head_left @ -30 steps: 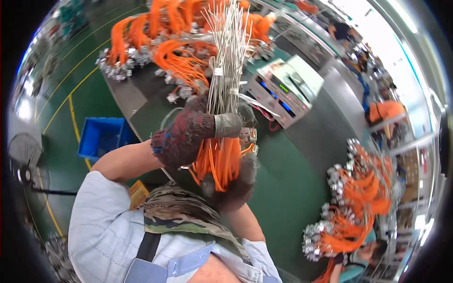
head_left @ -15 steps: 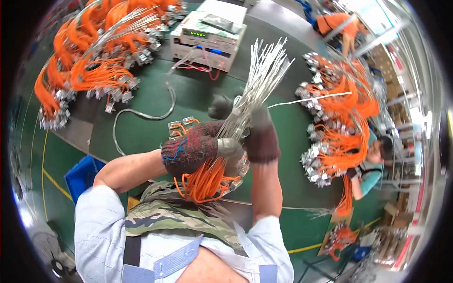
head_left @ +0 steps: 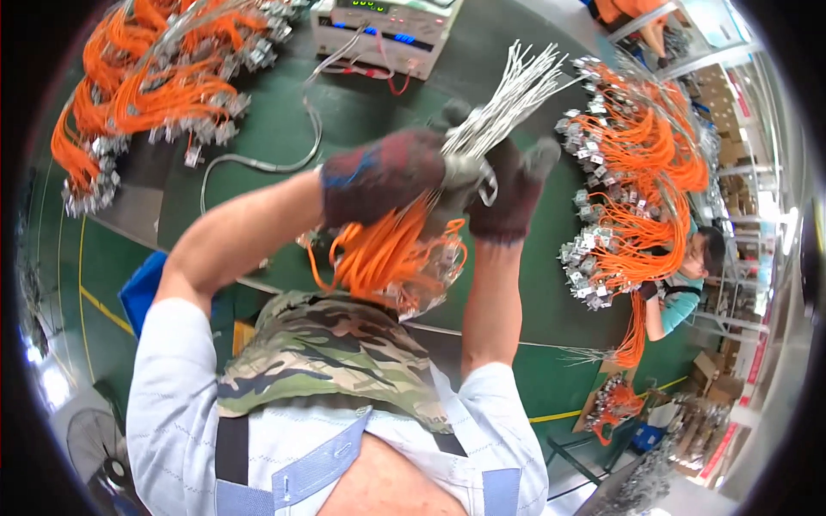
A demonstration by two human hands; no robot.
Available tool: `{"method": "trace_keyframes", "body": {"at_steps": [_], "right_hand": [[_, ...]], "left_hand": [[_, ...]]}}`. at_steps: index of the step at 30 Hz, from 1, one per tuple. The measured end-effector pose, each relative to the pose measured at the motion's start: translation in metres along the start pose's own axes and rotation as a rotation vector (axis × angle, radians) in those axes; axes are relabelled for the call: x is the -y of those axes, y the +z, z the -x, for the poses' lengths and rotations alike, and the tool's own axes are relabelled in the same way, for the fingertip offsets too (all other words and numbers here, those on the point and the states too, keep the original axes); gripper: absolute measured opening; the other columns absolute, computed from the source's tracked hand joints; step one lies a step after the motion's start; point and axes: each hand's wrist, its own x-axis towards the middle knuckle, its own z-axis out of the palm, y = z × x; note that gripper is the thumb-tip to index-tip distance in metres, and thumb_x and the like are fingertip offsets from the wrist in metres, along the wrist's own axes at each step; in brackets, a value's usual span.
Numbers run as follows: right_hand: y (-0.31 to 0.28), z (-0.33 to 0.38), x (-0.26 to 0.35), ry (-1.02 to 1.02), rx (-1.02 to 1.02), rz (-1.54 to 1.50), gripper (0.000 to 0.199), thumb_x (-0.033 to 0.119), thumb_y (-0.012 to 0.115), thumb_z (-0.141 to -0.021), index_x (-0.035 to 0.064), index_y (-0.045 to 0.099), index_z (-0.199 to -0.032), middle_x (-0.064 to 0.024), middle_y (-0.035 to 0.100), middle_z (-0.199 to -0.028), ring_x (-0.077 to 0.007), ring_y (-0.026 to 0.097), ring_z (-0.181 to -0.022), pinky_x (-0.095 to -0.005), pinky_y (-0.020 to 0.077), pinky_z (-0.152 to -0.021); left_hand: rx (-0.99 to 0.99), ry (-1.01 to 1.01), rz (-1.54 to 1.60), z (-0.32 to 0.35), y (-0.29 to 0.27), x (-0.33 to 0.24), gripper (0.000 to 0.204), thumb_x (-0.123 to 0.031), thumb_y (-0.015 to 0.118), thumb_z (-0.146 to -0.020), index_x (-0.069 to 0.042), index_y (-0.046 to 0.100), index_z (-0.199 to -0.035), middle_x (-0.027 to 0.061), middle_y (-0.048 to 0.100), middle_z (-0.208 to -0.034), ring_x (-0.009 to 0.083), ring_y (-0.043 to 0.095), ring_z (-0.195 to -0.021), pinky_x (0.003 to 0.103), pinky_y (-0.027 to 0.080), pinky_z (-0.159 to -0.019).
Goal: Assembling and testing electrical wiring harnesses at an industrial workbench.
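My left hand [head_left: 387,172], in a dark knitted glove with grey fingers, is closed around a bundle of cables. The bundle's pale wire ends [head_left: 508,99] fan out up and to the right. Below the hand hang its orange cables [head_left: 379,254], with metal connectors partly hidden at the bottom. My right hand [head_left: 508,193], gloved alike, is at the bundle's right side, its thumb sticking out. Its other fingers are blurred and partly behind the wires. A thin pale strip [head_left: 490,186] curls beside the bundle at the right palm; which fingers touch it is unclear.
Heaps of orange cables with metal connectors lie on the green table at left [head_left: 146,103] and right [head_left: 641,172]. A white bench instrument [head_left: 387,34] stands at the back, trailing a grey lead [head_left: 258,163]. A blue bin [head_left: 144,292] is lower left. A co-worker [head_left: 684,297] is at right.
Both hands and the bundle have moved up relative to my body, and the wire ends tilt further right. The long white strip that stretched right is now short and curled beside the bundle.
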Motion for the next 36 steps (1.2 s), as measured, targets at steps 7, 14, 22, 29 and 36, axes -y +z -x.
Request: {"method": "trace_keyframes", "body": {"at_steps": [7,14,22,29,36], "right_hand": [[0.012,0.054,-0.048,-0.004,-0.034,0.041,0.068,0.039,0.069,-0.099,0.0003,0.048,-0.151,-0.0182,0.059,-0.148,-0.0381,0.060,-0.133,-0.0559,0.0443,-0.120],[0.024,0.014,-0.024,-0.084,-0.027,-0.005,0.040,0.031,0.068,-0.096,0.0007,0.064,-0.123,-0.0104,0.072,-0.094,-0.0261,0.067,-0.093,-0.0489,0.0499,-0.103],[0.072,-0.004,0.006,-0.250,-0.055,0.056,0.026,0.029,0.069,-0.097,0.0064,0.065,-0.109,0.0020,0.067,-0.082,-0.0198,0.064,-0.081,-0.0455,0.0475,-0.095],[0.086,-0.006,0.019,-0.521,0.089,-0.031,0.016,0.028,0.064,-0.097,0.0144,0.072,-0.097,-0.0052,0.075,-0.084,-0.0291,0.068,-0.080,-0.0491,0.0484,-0.096],[0.077,0.007,0.065,-0.511,0.079,0.010,0.016,0.022,0.069,-0.095,0.0184,0.063,-0.080,0.0068,0.063,-0.072,-0.0143,0.064,-0.072,-0.0428,0.0475,-0.097]], "left_hand": [[-0.172,0.157,-1.383,-0.072,0.001,-0.024,0.052,-0.048,0.059,-0.093,0.000,0.074,-0.082,0.0255,0.069,-0.083,0.0430,0.070,-0.079,0.051,0.057,-0.075],[-0.720,1.183,-1.257,-0.077,-0.058,0.002,0.023,-0.027,0.076,-0.086,-0.006,0.067,-0.091,0.0100,0.068,-0.075,0.0292,0.068,-0.065,0.043,0.052,-0.055],[-0.554,0.659,-1.148,0.070,0.009,0.156,0.069,-0.023,0.076,-0.082,-0.003,0.056,-0.145,0.0266,0.065,-0.129,0.0449,0.064,-0.116,0.056,0.049,-0.102],[-0.433,0.362,-1.344,0.017,0.021,0.238,0.076,-0.035,0.067,-0.088,-0.003,0.049,-0.154,0.0246,0.051,-0.154,0.0476,0.046,-0.142,0.058,0.033,-0.119],[-0.360,0.770,-1.067,0.051,0.014,0.180,0.069,-0.032,0.074,-0.089,-0.003,0.053,-0.148,0.0278,0.054,-0.150,0.0482,0.053,-0.136,0.057,0.046,-0.112]]}}
